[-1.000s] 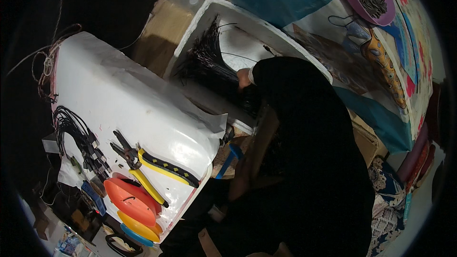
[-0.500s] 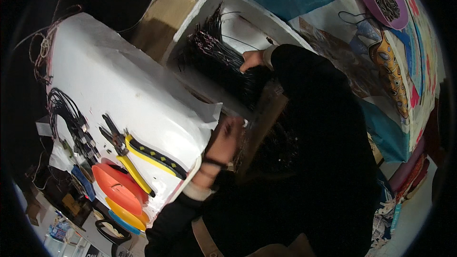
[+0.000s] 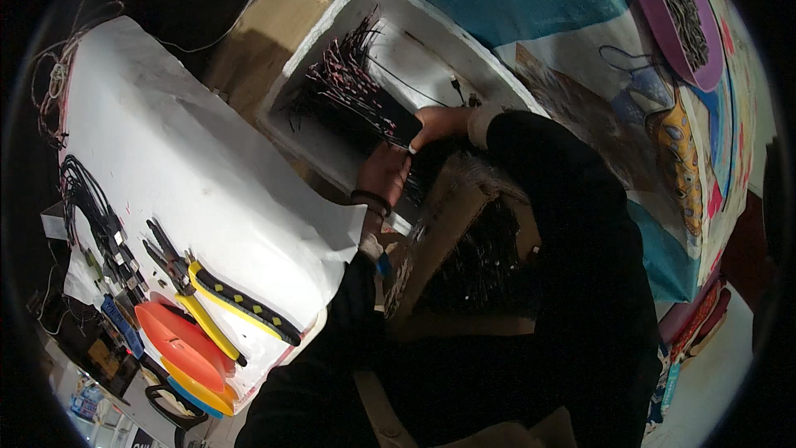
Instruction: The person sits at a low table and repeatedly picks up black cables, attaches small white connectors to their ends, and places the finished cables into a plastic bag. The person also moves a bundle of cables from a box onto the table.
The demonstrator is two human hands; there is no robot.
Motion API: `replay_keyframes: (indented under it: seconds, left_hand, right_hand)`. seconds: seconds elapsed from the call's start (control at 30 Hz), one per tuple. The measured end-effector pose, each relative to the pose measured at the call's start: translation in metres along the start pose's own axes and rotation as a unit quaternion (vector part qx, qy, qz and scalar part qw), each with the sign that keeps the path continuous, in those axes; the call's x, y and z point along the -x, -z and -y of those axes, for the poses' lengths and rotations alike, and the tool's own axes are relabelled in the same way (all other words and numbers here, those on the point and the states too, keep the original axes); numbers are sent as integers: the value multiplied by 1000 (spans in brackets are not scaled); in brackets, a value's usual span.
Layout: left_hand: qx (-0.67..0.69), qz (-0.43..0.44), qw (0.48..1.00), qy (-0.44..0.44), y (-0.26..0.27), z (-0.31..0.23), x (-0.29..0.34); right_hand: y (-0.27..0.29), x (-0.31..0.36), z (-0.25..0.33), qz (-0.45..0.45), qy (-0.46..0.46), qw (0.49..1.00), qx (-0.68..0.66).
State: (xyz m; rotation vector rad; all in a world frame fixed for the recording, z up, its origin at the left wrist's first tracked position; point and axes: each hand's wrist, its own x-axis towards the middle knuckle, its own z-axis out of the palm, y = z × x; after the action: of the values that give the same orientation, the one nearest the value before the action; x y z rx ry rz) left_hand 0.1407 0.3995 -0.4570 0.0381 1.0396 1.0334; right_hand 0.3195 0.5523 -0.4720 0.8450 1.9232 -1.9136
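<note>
A thick bundle of thin black wires (image 3: 352,87) with pinkish tips lies inside a white foam box (image 3: 286,99). My right hand (image 3: 439,126) reaches in from the right and is closed on the bundle, thumb on top. From below, my left hand (image 3: 385,174), with a dark band at the wrist, meets it at the bundle's near side. Its fingers are bent against the wires, close to my right thumb; the fingertips are partly hidden. Below the hands stands an open cardboard box (image 3: 452,241) with more dark wires in it.
A white-covered table (image 3: 199,149) stands left, bearing yellow-and-black pliers (image 3: 207,311), orange bowls (image 3: 186,344) and black cables (image 3: 95,199). One loose connector cable (image 3: 456,87) lies in the foam box. A purple tray (image 3: 706,75) of small dark pieces sits at the upper right.
My left hand has moved up from beside the table's corner to the wire bundle. My right hand stays on the bundle. The cardboard box now shows more fully.
</note>
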Motion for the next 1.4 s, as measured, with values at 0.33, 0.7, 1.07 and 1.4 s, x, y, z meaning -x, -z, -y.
replay_keyframes:
  seconds: [0.33, 0.7, 1.07, 1.4]
  left_hand:
    - [-159, 15, 986, -43, 9, 7, 4]
    - [-85, -82, 986, 114, 19, 10, -20]
    - [-505, 5, 863, -36, 29, 25, -18]
    - [-131, 194, 969, -84, 41, 27, -15]
  right_hand:
    - [-42, 9, -2, -187, 132, 968, 106]
    - [29, 18, -18, -71, -98, 991, -52]
    - [12, 6, -4, -5, -25, 993, -116]
    - [-61, -43, -17, -234, 57, 965, 102]
